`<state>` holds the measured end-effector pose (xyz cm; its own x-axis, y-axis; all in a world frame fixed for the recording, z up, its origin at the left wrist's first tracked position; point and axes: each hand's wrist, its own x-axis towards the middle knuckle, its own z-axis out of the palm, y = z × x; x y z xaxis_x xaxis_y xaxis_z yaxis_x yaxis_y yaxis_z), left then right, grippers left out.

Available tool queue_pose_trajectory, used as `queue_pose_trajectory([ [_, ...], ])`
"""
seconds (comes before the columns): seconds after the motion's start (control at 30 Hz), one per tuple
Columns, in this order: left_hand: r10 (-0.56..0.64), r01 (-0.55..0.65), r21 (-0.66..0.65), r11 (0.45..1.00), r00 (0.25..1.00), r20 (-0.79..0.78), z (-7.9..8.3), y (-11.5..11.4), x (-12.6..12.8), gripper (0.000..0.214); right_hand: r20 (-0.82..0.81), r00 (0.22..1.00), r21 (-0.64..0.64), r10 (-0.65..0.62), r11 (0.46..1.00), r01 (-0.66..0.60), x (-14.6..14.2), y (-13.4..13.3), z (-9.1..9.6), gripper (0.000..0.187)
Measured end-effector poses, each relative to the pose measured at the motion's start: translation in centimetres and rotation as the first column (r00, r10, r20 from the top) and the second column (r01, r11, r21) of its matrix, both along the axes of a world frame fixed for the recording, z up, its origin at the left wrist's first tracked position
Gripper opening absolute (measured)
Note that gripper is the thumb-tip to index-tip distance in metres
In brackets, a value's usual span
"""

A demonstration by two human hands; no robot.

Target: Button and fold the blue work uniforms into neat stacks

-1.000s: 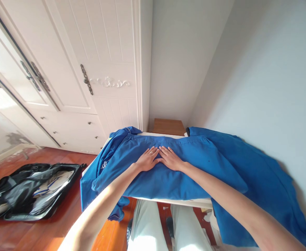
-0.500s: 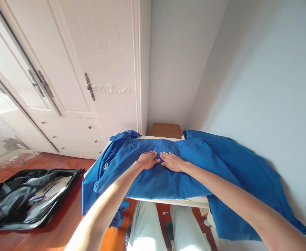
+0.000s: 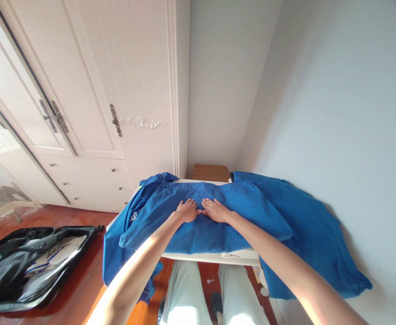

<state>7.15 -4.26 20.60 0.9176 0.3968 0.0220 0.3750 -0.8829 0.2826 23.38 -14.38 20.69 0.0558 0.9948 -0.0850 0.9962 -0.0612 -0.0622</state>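
Observation:
A blue garment [image 3: 238, 225] with a gathered waistband along its far edge lies spread over a white table [image 3: 214, 257]. My left hand [image 3: 187, 211] rests flat on its middle, fingers stretched out. Beside it, my right hand [image 3: 216, 210] also lies flat on the cloth, the two thumbs nearly touching. Under the garment's left end is another blue piece of clothing [image 3: 116, 243] with a white emblem, hanging over the table's edge. More blue cloth [image 3: 313, 239] drapes off the right side by the wall.
On the red wooden floor at left lies an open black suitcase [image 3: 65, 271] with clothes inside. A white wardrobe [image 3: 143, 158] stands behind the table's left end. A brown wooden box-like piece [image 3: 211, 172] sits beyond the far edge, and a grey wall [image 3: 319, 113] rises at right.
Both hands stay flat on the garment and have drawn closer, the thumbs now almost meeting. The garment's right end is pulled in leftward, and the camera view has shifted slightly.

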Motion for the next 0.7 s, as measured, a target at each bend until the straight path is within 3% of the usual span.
queue_pose_trajectory([
  [0.1,-0.024,0.019,0.055,0.998,0.995,0.102,0.1,-2.9,-2.5,0.049,0.023,0.995,0.124,-0.099,0.988,0.095,-2.3,-1.4,0.1,0.053],
  [0.17,-0.021,0.000,0.095,0.995,0.974,0.224,-1.1,-4.5,-4.2,0.054,0.009,0.991,0.277,-0.136,0.952,0.129,-4.5,-2.9,-0.5,0.051],
  [0.23,-0.011,-0.023,0.124,0.992,0.965,0.263,-3.0,-5.4,-5.4,0.059,0.009,0.998,0.374,-0.054,0.926,0.046,-6.4,-4.8,-1.6,0.046],
  [0.33,-0.025,-0.021,0.185,0.982,0.969,0.244,-6.0,-5.2,-6.8,0.066,0.069,0.995,0.351,0.066,0.933,-0.086,-7.2,-7.9,-3.3,0.047],
  [0.5,-0.020,-0.078,0.311,0.947,0.954,0.300,-8.7,-3.4,-8.6,0.067,0.197,0.978,0.279,-0.060,0.960,0.003,-2.9,-13.0,-3.9,0.063],
  [0.7,0.099,-0.193,0.323,0.926,0.953,0.285,-8.5,-2.0,-10.4,0.072,0.314,0.937,0.272,-0.154,0.960,0.066,3.2,-18.2,-1.6,0.068],
])
